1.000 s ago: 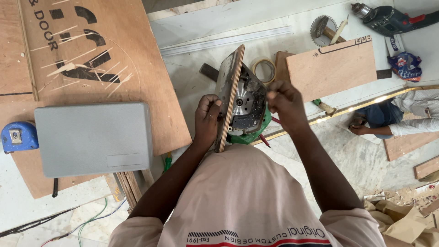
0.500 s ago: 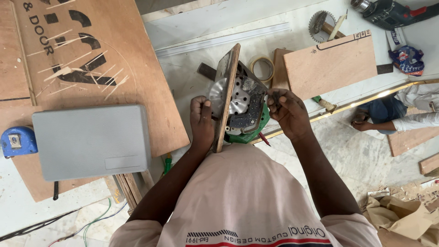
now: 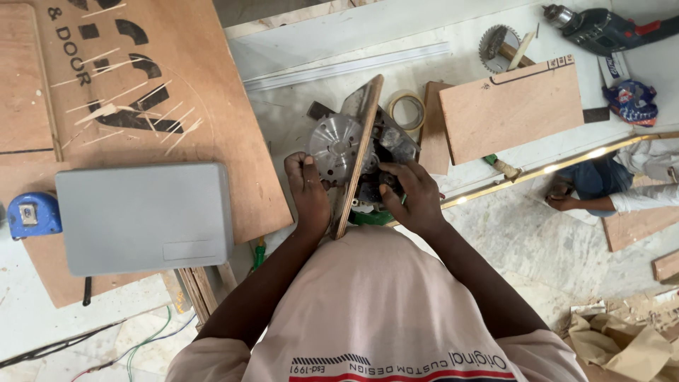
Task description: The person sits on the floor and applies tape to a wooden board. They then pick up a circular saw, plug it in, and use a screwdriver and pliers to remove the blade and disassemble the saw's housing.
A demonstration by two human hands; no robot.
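A circular saw (image 3: pixel 338 145) with a round toothed blade is fixed to a thin plywood base board (image 3: pixel 361 152) that stands on edge in front of my chest. My left hand (image 3: pixel 308 192) grips the board's near edge on the blade side. My right hand (image 3: pixel 411 194) is closed on the saw's dark motor body (image 3: pixel 385 148) on the other side. A green part of the tool (image 3: pixel 371 217) shows under my right hand.
A grey case (image 3: pixel 145 216) and a blue tape measure (image 3: pixel 32 214) lie left on plywood sheets (image 3: pixel 212 106). A tape roll (image 3: pixel 406 111), a plywood piece (image 3: pixel 513 110), a loose saw blade (image 3: pixel 495 41), a drill (image 3: pixel 601 28) and a hammer (image 3: pixel 503 167) lie right. Another person (image 3: pixel 608 187) crouches at far right.
The board and saw have tilted so the blade side faces up more. My right hand has slid down from the top of the motor to its near side.
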